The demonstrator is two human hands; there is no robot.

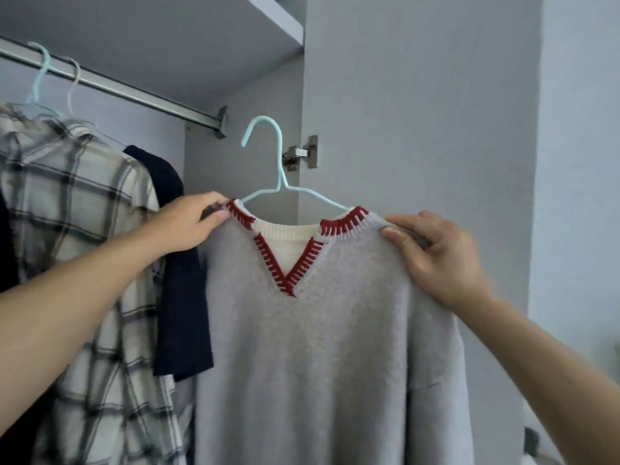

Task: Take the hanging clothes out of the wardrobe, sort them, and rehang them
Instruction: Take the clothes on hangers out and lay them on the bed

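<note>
A grey sweater (pixel 322 347) with a red-stitched V-neck and a white inner collar sits on a light blue hanger (pixel 280 177). The hanger's hook is off the rail, below its right end. My left hand (pixel 194 223) pinches the sweater's left shoulder by the collar. My right hand (pixel 432 253) grips its right shoulder. Up at the left runs the metal rail (pixel 134 92), and from it hang a plaid shirt (pixel 77 229) and a dark navy garment (pixel 181 297), each on its own hanger.
The wardrobe's grey side panel (pixel 419 112) with a door hinge (pixel 302 156) stands right behind the sweater. A shelf (pixel 201 21) lies above the rail. The rail's right stretch near its bracket (pixel 219 124) carries no hanger.
</note>
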